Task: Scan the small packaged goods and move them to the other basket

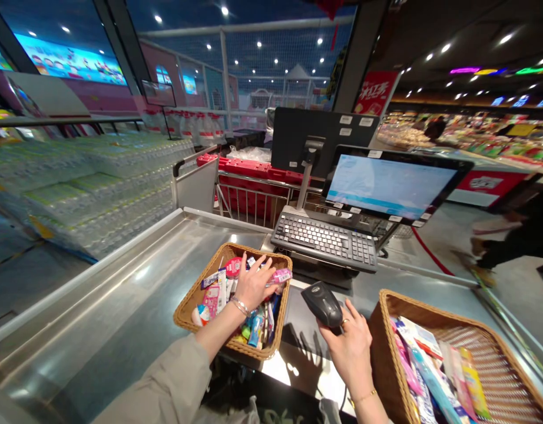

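My left hand [254,284] is over a wicker basket [196,294] full of small packaged goods, its fingers spread and its thumb side gripping a pink packet [280,275]. Much of the basket's contents lies hidden under the hand. My right hand [348,350] grips a black handheld barcode scanner [322,304], with its head tilted toward the left basket. Beside that hand, a second wicker basket [384,312] holds flat, colourful boxed goods.
Both baskets stand on a stainless steel checkout counter [121,282]. Behind them are a keyboard [324,240] and a monitor [388,184]. Red shopping carts [249,174] stand beyond, with stacked bottled water [86,188] to the left. A person [510,235] passes at the right.
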### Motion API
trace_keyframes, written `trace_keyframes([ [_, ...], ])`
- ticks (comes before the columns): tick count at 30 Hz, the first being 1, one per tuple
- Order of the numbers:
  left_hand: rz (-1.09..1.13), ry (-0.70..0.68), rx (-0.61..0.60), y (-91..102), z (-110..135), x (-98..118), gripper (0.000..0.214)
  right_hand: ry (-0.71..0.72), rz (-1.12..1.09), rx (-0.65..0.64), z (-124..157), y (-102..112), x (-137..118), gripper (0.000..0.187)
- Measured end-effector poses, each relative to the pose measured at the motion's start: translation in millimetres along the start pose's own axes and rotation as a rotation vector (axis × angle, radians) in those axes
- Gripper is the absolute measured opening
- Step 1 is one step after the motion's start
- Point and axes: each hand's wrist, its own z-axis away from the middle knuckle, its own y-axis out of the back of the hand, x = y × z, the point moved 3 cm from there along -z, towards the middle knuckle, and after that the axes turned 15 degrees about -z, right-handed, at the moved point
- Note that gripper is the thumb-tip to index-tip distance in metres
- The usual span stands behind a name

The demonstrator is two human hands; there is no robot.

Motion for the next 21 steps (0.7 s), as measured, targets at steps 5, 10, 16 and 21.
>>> trace_keyframes([
  [5, 0.004, -0.009, 0.06, 2.9, -3, 14, 0.034, 0.004, 0.014, 0.012, 3, 9, -3, 0.031],
  [10, 0.004, -0.022, 0.12, 2.9, -6, 26, 0.034, 0.005, 0.032, 0.002, 6, 16, -5, 0.03],
  [16, 0.02, -0.05, 0.127, -1.0, -10, 35, 0.033, -0.021, 0.047, -0.007, 8, 22, -2, 0.03],
  [21, 0.025, -0.069, 0.135, -2.9, -12, 38, 0.035, -0.046, 0.056, -0.009, 10, 26, -2, 0.031],
])
